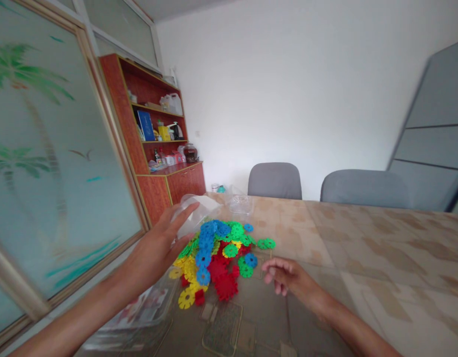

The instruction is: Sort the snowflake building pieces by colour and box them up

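Observation:
Several thin, notched plastic discs in blue, green, yellow and red lie heaped in a pile (217, 258) on the table. My left hand (171, 228) grips a clear plastic container (193, 215) at the pile's far left edge, thumb and fingers on either side of it. The container is tilted, and part of it is behind my hand. To the right of the pile, my right hand (283, 272) hovers with loosely bent fingers and nothing in them. A blue disc (251, 260) and green discs (266, 243) lie closest to it.
Another clear plastic container (240, 203) stands at the far table edge. Flat, clear-wrapped items (139, 310) lie near the left edge, below my left forearm. Two grey chairs (275, 181) are behind the patterned table (362, 263). A wooden cabinet (152, 191) stands at the back left.

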The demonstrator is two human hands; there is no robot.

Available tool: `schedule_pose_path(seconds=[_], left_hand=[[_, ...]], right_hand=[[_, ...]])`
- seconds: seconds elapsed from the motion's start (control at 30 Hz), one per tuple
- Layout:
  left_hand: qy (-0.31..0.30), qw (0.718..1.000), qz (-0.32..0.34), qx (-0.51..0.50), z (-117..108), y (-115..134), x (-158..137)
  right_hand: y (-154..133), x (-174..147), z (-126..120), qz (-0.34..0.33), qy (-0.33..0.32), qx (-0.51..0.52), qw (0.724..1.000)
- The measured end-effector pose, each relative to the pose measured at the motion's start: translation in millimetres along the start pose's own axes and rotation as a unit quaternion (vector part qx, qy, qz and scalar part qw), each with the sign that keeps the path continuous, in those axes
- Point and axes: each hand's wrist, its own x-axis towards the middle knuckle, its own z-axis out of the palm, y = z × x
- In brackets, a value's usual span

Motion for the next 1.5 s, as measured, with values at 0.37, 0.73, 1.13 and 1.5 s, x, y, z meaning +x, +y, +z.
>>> schedule_pose_path(seconds=[0.37,0.73,1.13,1.5], left_hand=[[0.033,0.992,-0.055,-0.108,5,22,-5],[-0.071,0.793,-0.265,-0.543,63,66,-2],[-0.064,0.831,-0.235,-0.500,72,52,-2],[-0.100,0.966,-0.162,-0.174,53,-53,-9]], right_hand=[[-15,-3,-5,-0.050,0.092,-0.036,0.994],[-39,-22,-35,-0.206,0.060,-0.215,0.953],[-41,3,-73,-0.168,0.210,-0.344,0.900],[-4,80,-112,-0.096,0.337,-0.300,0.887]])
